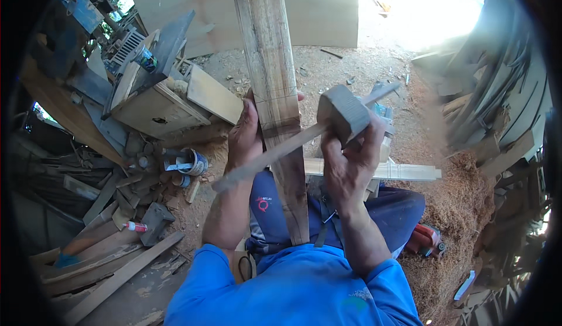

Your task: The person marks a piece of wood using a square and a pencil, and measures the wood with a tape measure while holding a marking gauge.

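Two hands on one upright wooden plank [275, 91], its foot between the knees. Left hand [244, 135] clasped around the plank's left edge. Right hand [346, 165] gripped on a wooden mallet [342, 114], head just right of the plank, handle slanting down-left across it. Beyond: a tin can [192, 162] on sawdust, scrap boards, a pale wooden box [155, 109], a plywood sheet [316, 7].

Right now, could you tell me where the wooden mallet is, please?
In the head view, the wooden mallet sits right of centre, gripped near its head by the right hand, its handle crossing the upright plank that the left hand steadies.
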A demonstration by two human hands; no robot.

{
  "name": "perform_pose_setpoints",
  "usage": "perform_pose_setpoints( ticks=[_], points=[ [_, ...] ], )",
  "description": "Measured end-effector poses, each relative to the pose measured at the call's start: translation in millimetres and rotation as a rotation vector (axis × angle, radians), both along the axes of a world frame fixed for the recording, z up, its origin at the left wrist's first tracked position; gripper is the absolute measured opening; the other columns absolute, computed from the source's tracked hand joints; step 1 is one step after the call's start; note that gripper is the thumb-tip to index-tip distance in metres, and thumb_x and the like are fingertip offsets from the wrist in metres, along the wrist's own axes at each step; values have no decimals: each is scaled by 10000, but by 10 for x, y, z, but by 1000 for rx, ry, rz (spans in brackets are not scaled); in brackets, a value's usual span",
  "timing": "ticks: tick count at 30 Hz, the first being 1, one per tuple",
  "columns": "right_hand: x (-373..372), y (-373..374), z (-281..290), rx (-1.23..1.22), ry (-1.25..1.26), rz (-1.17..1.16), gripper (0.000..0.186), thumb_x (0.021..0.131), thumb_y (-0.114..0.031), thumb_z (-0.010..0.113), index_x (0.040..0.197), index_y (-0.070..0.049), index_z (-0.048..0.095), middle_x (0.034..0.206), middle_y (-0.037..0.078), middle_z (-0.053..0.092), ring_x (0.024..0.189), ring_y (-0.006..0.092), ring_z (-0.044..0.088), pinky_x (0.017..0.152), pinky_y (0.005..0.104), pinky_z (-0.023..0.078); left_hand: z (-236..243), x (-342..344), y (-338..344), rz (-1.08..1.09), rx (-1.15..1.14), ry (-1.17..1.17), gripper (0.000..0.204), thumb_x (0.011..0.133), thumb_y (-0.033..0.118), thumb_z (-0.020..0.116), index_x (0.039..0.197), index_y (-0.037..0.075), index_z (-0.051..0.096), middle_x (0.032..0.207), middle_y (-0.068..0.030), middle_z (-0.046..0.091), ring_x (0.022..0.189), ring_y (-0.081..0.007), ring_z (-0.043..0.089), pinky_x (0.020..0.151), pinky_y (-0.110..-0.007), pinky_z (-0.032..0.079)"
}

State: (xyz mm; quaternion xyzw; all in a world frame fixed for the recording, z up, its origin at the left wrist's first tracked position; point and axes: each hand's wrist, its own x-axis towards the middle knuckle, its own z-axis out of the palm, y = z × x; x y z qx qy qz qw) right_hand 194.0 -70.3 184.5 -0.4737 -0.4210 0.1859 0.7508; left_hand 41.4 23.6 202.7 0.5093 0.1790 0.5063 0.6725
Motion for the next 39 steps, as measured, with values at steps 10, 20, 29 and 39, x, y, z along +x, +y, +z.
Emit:
perform_pose_setpoints(
  ticks=[10, 20, 29, 39],
  points=[
    [-36, 26, 64, 185, -291, 212, 853, 879, -219, 737, 1571, 56, 320, 1399, 304, 523, 1274, 396, 542, 1049, 467, 450, -124, -1, -127, -170, -34, -191, 686, 1085, 594, 309, 1528, 71, 335, 1418, -155, 570, 1294, -270, 594, 1076, -449, 525],
    [35, 86, -31, 93, -179, 331, 1172, 903, -649, 690, 1610, 102, 134, 1616, 232, 322, 1466, 298, 379, 1209, 444, 292, -161, 76, -279, 49, 56, 151, 637, 1127, 524, 156, 1417, 34, 442, 1346, -124, 584, 1256, -195, 572, 1093, -347, 451],
    [-1, 269, -39, 248, -125, 284, 991, 961, -504, 690, 1584, 115, 231, 1617, 268, 347, 1460, 341, 414, 1189, 444, 338, -373, 153, -244, 217, 115, 206, 582, 1152, 410, 137, 1400, 13, 484, 1348, -129, 579, 1286, -194, 542, 1139, -351, 404],
    [220, 214, -218, 238, -192, 122, 1035, 942, -624, 625, 1577, 96, 238, 1541, 267, 389, 1379, 367, 467, 1149, 478, 384, -389, 91, -94, 33, -184, 88, 647, 1130, 492, 201, 1495, 5, 419, 1387, -140, 556, 1293, -193, 521, 1113, -334, 399]
  ],
)
